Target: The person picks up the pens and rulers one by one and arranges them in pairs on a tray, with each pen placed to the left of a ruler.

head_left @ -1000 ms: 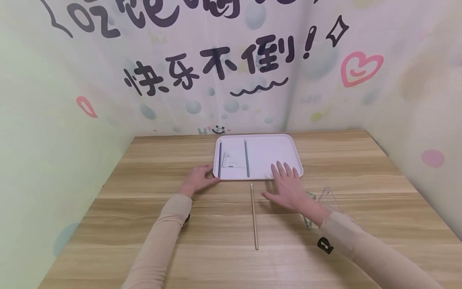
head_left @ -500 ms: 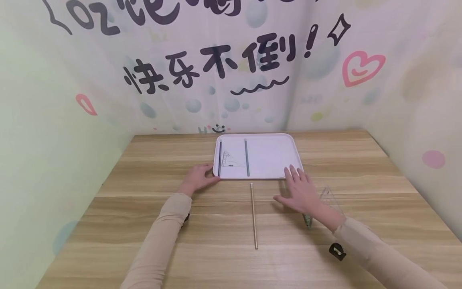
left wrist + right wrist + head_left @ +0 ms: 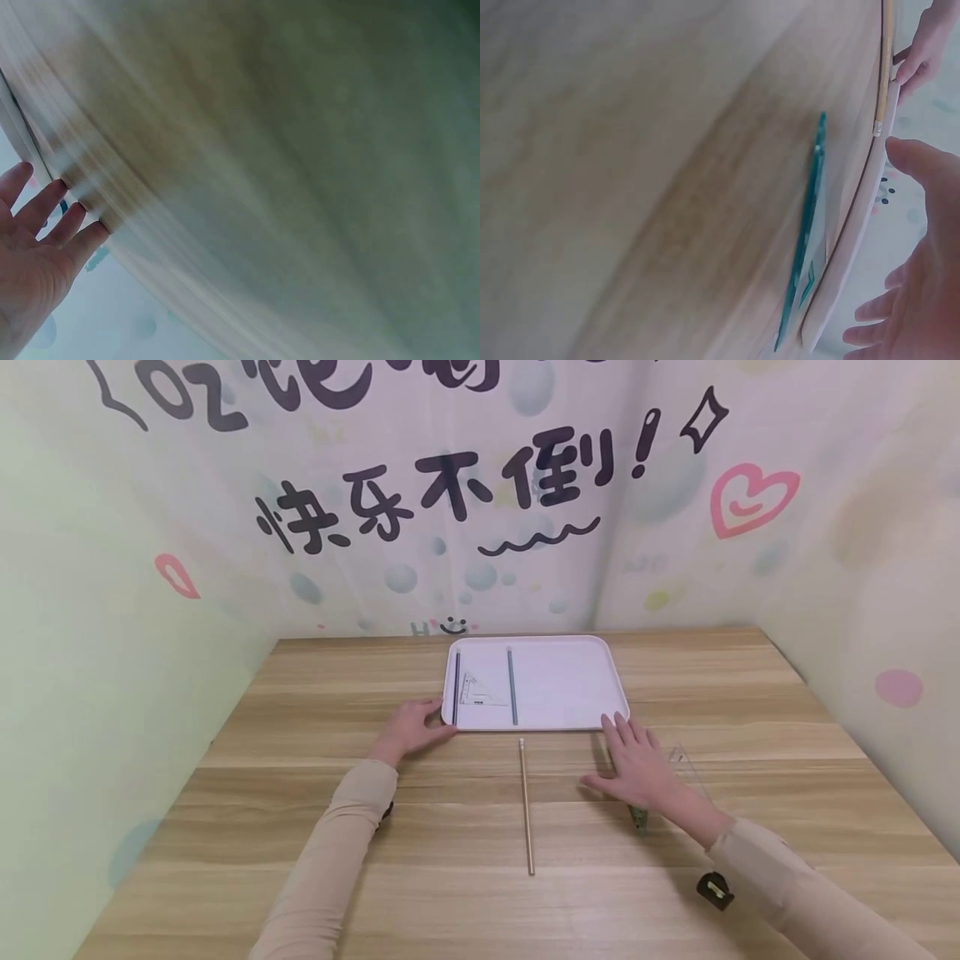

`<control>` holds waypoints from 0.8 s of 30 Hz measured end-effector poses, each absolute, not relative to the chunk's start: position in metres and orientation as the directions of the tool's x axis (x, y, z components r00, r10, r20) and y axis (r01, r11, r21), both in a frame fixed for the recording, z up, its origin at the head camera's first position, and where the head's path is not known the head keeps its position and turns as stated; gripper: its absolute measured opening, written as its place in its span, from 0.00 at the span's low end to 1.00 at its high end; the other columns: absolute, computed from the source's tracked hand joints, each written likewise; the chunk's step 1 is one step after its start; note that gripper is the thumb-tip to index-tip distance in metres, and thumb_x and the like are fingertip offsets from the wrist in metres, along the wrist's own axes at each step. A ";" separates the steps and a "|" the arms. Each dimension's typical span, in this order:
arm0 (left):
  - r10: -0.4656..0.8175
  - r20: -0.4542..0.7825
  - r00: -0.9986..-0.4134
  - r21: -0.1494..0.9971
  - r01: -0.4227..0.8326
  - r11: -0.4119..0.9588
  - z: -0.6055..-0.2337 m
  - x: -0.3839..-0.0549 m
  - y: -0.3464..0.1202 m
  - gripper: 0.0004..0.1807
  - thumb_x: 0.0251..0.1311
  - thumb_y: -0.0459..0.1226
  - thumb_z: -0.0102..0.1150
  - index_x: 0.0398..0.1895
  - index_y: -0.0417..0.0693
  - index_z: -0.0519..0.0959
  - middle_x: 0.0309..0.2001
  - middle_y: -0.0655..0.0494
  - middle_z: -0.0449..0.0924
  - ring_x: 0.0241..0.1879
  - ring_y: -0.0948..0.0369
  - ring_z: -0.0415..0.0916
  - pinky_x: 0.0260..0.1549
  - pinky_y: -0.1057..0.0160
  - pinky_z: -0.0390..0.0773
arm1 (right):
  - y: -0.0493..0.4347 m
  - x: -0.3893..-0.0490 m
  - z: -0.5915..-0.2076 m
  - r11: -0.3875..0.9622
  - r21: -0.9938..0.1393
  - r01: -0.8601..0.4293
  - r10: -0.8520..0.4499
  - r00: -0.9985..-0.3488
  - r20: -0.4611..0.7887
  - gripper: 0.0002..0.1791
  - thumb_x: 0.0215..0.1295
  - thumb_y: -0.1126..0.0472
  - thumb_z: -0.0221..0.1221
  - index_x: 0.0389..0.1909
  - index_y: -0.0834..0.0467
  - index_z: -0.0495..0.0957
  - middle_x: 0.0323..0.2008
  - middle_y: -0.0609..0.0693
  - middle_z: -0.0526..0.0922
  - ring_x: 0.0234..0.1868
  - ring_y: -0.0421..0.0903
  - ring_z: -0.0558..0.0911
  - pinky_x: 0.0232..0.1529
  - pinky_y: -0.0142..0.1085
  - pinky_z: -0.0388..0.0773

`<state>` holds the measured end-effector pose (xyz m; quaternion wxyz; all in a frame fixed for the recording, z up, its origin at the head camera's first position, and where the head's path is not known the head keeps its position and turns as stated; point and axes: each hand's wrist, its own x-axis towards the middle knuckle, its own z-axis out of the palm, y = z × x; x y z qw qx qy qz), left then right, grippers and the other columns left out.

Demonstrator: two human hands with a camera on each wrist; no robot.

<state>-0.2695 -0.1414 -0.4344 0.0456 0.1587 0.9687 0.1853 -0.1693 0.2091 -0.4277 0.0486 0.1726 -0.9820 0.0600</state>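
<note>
My left hand (image 3: 411, 728) touches the left front corner of a white tray (image 3: 570, 685), thumb at the front rim and fingers along the side. In the left wrist view, that hand (image 3: 41, 255) has its fingers extended and spread. Fingers stretched, my right hand (image 3: 637, 768) is at the tray's right front corner; whether the fingertips touch the rim is unclear. A dark pencil (image 3: 457, 687), a clear set square (image 3: 480, 692) and a teal pencil (image 3: 512, 687) lie in the tray. Partly hidden below my right hand is a green-edged set square (image 3: 639, 818), also seen as a teal strip (image 3: 806, 232).
A gold-coloured pencil (image 3: 527, 806) lies on the wooden table (image 3: 450, 893) in front of the tray. Another clear set square (image 3: 686, 768) lies right of my right hand. Beside the right sleeve is a small black device (image 3: 715, 890). A printed cloth hangs behind the table.
My right hand has moved right and slightly toward me, from over the tray's front edge to its right front corner. The left hand, tray and its contents have stayed put.
</note>
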 end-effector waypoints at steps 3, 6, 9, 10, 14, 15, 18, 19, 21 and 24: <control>0.324 -0.035 -0.945 0.372 0.289 0.882 -0.434 -0.269 -0.142 0.39 0.54 0.57 0.55 0.64 0.45 0.62 0.63 0.43 0.63 0.63 0.47 0.59 0.63 0.53 0.59 | 0.211 -0.168 -0.429 0.927 -0.111 -0.359 -0.345 -0.930 0.128 0.54 0.52 0.35 0.56 0.65 0.71 0.51 0.62 0.73 0.56 0.63 0.70 0.55 0.59 0.63 0.56; 0.326 -0.028 -0.945 0.368 0.294 0.882 -0.434 -0.270 -0.142 0.39 0.54 0.58 0.55 0.64 0.45 0.63 0.63 0.43 0.63 0.62 0.47 0.59 0.63 0.53 0.59 | 0.214 -0.165 -0.432 0.919 -0.127 -0.373 -0.356 -0.924 0.138 0.53 0.52 0.35 0.56 0.65 0.71 0.52 0.62 0.73 0.55 0.63 0.69 0.55 0.58 0.64 0.55; 0.332 -0.015 -0.943 0.359 0.305 0.882 -0.436 -0.271 -0.143 0.39 0.53 0.58 0.55 0.64 0.45 0.63 0.62 0.43 0.64 0.62 0.48 0.60 0.62 0.54 0.60 | 0.217 -0.163 -0.434 0.915 -0.135 -0.380 -0.363 -0.922 0.135 0.53 0.52 0.35 0.56 0.65 0.71 0.52 0.63 0.74 0.54 0.63 0.70 0.54 0.59 0.64 0.54; 0.337 -0.009 -0.941 0.356 0.312 0.881 -0.437 -0.272 -0.143 0.39 0.54 0.58 0.55 0.64 0.45 0.63 0.62 0.43 0.64 0.62 0.47 0.60 0.62 0.53 0.60 | 0.219 -0.161 -0.435 0.915 -0.138 -0.380 -0.363 -0.922 0.133 0.53 0.52 0.35 0.56 0.65 0.72 0.52 0.63 0.73 0.54 0.63 0.70 0.54 0.59 0.64 0.54; 0.347 0.006 -0.938 0.355 0.326 0.876 -0.440 -0.274 -0.143 0.39 0.53 0.58 0.55 0.64 0.44 0.64 0.61 0.42 0.65 0.61 0.47 0.61 0.62 0.54 0.61 | 0.226 -0.157 -0.438 0.916 -0.165 -0.366 -0.352 -0.929 0.113 0.54 0.53 0.34 0.55 0.65 0.72 0.51 0.64 0.73 0.53 0.62 0.71 0.54 0.60 0.63 0.53; 0.347 0.005 -0.938 0.355 0.326 0.876 -0.440 -0.274 -0.143 0.39 0.54 0.58 0.55 0.64 0.44 0.63 0.61 0.42 0.65 0.61 0.48 0.61 0.62 0.54 0.61 | 0.228 -0.157 -0.439 0.915 -0.173 -0.363 -0.349 -0.931 0.109 0.53 0.53 0.34 0.55 0.65 0.73 0.51 0.63 0.73 0.54 0.62 0.71 0.55 0.60 0.63 0.54; 0.349 0.004 -0.937 0.361 0.327 0.873 -0.440 -0.274 -0.143 0.40 0.54 0.58 0.54 0.64 0.43 0.63 0.62 0.42 0.65 0.61 0.47 0.61 0.62 0.53 0.61 | 0.231 -0.155 -0.438 0.914 -0.191 -0.358 -0.342 -0.933 0.112 0.51 0.53 0.37 0.57 0.64 0.73 0.53 0.61 0.74 0.58 0.59 0.71 0.60 0.57 0.62 0.59; 0.351 0.005 -0.936 0.363 0.329 0.872 -0.440 -0.274 -0.143 0.40 0.54 0.58 0.54 0.64 0.43 0.63 0.62 0.42 0.65 0.61 0.47 0.61 0.62 0.53 0.61 | 0.232 -0.155 -0.438 0.915 -0.191 -0.354 -0.338 -0.934 0.113 0.50 0.53 0.38 0.58 0.63 0.72 0.54 0.60 0.73 0.60 0.58 0.70 0.62 0.56 0.62 0.61; 0.347 0.002 -0.938 0.371 0.323 0.871 -0.440 -0.274 -0.143 0.40 0.54 0.58 0.54 0.64 0.44 0.63 0.62 0.43 0.64 0.62 0.48 0.61 0.62 0.54 0.60 | 0.233 -0.155 -0.436 0.918 -0.193 -0.345 -0.329 -0.938 0.112 0.48 0.52 0.40 0.59 0.62 0.72 0.57 0.57 0.73 0.64 0.55 0.70 0.65 0.52 0.61 0.66; 0.350 0.006 -0.937 0.377 0.326 0.867 -0.441 -0.274 -0.144 0.40 0.54 0.57 0.55 0.64 0.43 0.63 0.62 0.42 0.64 0.62 0.47 0.61 0.62 0.53 0.60 | 0.234 -0.154 -0.433 0.922 -0.208 -0.326 -0.314 -0.945 0.090 0.46 0.50 0.42 0.61 0.59 0.72 0.60 0.52 0.71 0.69 0.52 0.68 0.69 0.48 0.58 0.70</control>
